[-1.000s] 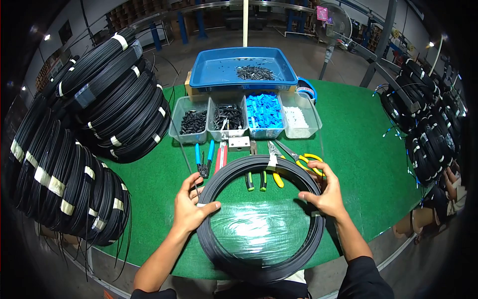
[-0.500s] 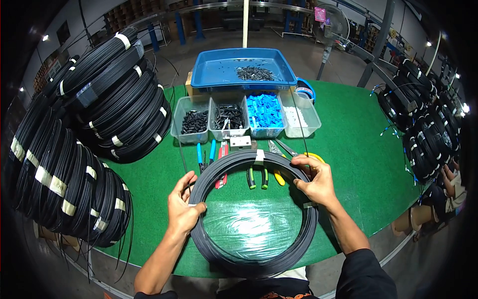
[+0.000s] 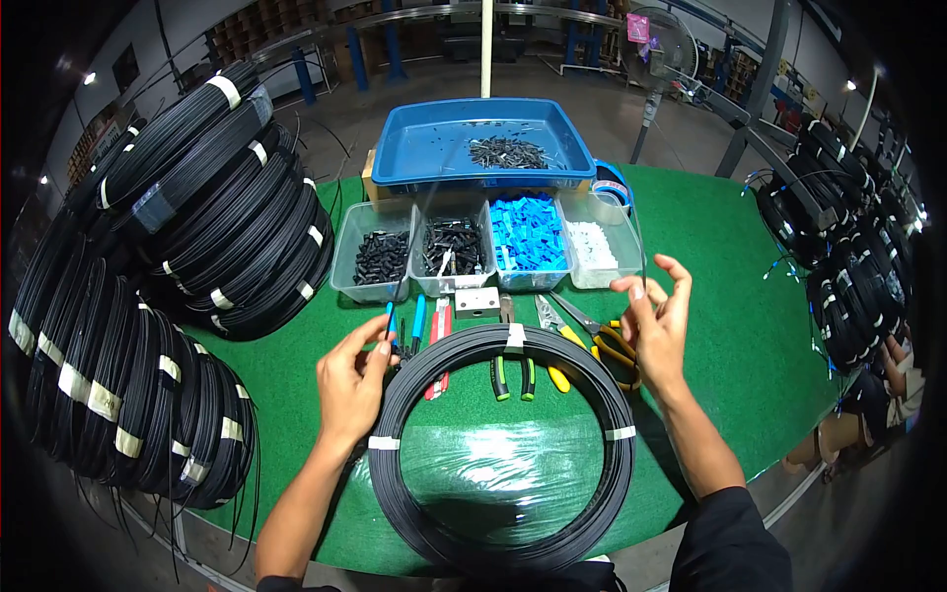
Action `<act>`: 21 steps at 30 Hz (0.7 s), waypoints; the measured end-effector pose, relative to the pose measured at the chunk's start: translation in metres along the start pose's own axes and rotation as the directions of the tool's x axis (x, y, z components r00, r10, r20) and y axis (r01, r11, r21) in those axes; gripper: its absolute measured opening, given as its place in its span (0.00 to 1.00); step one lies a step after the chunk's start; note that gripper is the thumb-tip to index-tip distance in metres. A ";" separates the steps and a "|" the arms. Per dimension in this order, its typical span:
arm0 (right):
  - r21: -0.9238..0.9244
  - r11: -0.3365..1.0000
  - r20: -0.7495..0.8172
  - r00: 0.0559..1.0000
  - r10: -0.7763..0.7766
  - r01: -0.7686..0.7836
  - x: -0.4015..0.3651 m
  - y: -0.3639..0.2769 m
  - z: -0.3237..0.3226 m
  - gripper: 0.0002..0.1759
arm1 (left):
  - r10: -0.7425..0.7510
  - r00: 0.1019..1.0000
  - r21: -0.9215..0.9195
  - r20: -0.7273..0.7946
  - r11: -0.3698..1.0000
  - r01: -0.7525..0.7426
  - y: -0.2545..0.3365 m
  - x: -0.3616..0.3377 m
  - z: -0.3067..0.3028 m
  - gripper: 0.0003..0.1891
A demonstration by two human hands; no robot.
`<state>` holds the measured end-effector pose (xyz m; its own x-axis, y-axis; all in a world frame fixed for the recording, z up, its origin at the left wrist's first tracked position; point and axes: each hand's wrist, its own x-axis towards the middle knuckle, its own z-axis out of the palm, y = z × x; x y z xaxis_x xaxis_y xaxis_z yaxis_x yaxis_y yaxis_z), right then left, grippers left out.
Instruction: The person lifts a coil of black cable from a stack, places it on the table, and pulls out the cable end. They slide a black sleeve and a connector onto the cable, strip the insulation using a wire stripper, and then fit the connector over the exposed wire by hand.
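A coil of black cable (image 3: 617, 483), bound with white tape, rests on the green table at its near edge. My left hand (image 3: 353, 380) is closed just outside the coil's upper left, pinching one thin black cable end (image 3: 399, 289) that points up. At the upper right, my right hand (image 3: 663, 331) pinches the other cable end (image 3: 638, 232) between thumb and index finger, its remaining fingers loosely curled. Neither hand grips the coil's body. Beyond the coil lie green-handled pliers (image 3: 528, 375), yellow-handled scissors (image 3: 614, 350) and a blue-handled tool (image 3: 418, 314).
Clear bins hold black parts (image 3: 380, 259), blue connectors (image 3: 528, 232) and white pieces (image 3: 592, 247). Behind them stands a blue tray (image 3: 424, 148) with small black pieces. Large cable coils (image 3: 227, 207) are stacked at left; more coils (image 3: 853, 286) hang at right, near another person.
Both hands have let go of the coil's sides and now hold its cable ends. The coil has come down onto the table, and my right hand has moved slightly outward.
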<state>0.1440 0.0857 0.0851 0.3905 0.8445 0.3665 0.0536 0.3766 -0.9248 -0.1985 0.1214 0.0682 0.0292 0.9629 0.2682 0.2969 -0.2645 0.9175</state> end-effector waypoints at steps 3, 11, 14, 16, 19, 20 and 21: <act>0.042 0.998 -0.032 0.998 0.056 -0.054 0.022 -0.001 -0.004 0.15 | 0.107 0.983 0.154 0.147 0.980 -0.129 0.000 0.018 0.009 0.13; -0.004 0.995 -0.172 0.980 -0.100 0.101 0.025 -0.009 -0.023 0.05 | 0.212 0.859 0.336 0.465 0.856 -0.393 0.002 0.044 0.009 0.20; 0.090 0.987 -0.046 0.989 0.141 -0.137 0.030 -0.015 -0.031 0.07 | 0.245 0.818 0.349 0.521 0.813 -0.466 0.002 0.046 0.009 0.22; 0.138 0.974 -0.003 0.983 0.183 -0.181 0.032 -0.022 -0.030 0.09 | 0.226 0.795 0.338 0.562 0.815 -0.471 0.005 0.048 0.006 0.23; 0.240 0.940 0.055 0.970 0.237 -0.243 0.035 -0.031 -0.016 0.10 | 0.086 0.741 0.357 0.666 0.836 -0.417 0.010 0.051 0.001 0.22; 0.251 0.936 0.083 0.969 0.233 -0.247 0.035 -0.032 -0.010 0.09 | 0.103 0.741 0.330 0.664 0.848 -0.414 0.015 0.050 0.003 0.21; 0.262 0.932 0.111 0.967 0.229 -0.251 0.035 -0.032 -0.004 0.09 | 0.120 0.741 0.303 0.660 0.860 -0.410 0.016 0.051 0.003 0.20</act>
<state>0.1592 0.1015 0.1269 0.2875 0.9453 0.1544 -0.2891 0.2393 -0.9269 -0.1897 0.1663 0.0958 0.6878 0.7167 0.1153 0.5330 -0.6064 0.5901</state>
